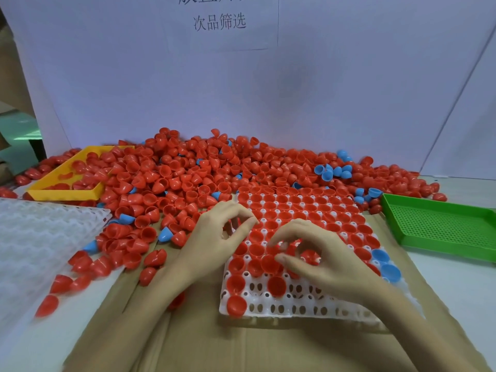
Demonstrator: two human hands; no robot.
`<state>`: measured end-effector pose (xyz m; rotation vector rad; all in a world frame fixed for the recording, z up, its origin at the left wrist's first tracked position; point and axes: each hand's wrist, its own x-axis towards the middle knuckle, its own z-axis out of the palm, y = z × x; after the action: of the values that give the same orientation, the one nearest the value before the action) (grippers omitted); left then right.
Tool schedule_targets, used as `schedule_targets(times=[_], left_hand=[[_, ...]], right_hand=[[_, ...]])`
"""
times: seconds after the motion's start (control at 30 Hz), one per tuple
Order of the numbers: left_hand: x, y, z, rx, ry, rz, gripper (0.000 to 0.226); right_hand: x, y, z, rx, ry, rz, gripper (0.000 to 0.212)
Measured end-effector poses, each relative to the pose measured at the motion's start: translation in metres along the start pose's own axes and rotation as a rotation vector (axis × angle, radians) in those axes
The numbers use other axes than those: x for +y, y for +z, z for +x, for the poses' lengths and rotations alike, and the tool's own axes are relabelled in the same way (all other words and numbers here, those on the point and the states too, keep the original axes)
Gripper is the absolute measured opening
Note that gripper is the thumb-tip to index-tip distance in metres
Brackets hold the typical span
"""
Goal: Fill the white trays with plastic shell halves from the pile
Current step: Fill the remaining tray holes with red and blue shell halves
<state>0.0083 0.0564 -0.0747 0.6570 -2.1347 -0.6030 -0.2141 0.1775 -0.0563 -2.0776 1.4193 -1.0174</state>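
A white tray (300, 310) lies on cardboard in front of me. Most of its cups hold red shell halves (295, 208), two on the right edge hold blue ones (386, 267), and the front rows are mostly bare. Behind it spreads the big pile of red and blue shell halves (182, 173). My left hand (217, 237) hovers over the tray's left side, its fingers loosely curled, and I see nothing between them. My right hand (322, 253) is bent over the tray's middle, where its fingertips pinch a red shell half (310, 257) above the cups.
A stack of bare white trays (37, 237) sits at the left. The yellow tray (64, 193) at the back left holds a few red halves. A green mesh tray (440, 226) stands at the right. Loose red halves (80, 277) lie on the cardboard to the left.
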Motion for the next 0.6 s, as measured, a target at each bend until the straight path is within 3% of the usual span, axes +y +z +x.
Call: schedule_targets(times=[0.1,0.27,0.43,0.6], left_hand=[[-0.001,0.000,0.000,0.011,0.018,0.027,0.013],[-0.007,-0.002,0.000,0.040,-0.017,0.123,0.018],[-0.016,-0.003,-0.003,0.064,-0.090,0.404,0.017],[-0.017,0.003,-0.004,0.021,-0.123,0.420,0.020]], right_hand=[[0.003,-0.001,-0.004,-0.151,0.021,-0.161,0.017],[0.002,0.002,-0.002,-0.075,0.001,-0.270,0.018],[-0.006,0.002,-0.004,0.051,-0.002,-0.125,0.017],[-0.016,0.025,-0.007,-0.104,0.010,-0.065,0.013]])
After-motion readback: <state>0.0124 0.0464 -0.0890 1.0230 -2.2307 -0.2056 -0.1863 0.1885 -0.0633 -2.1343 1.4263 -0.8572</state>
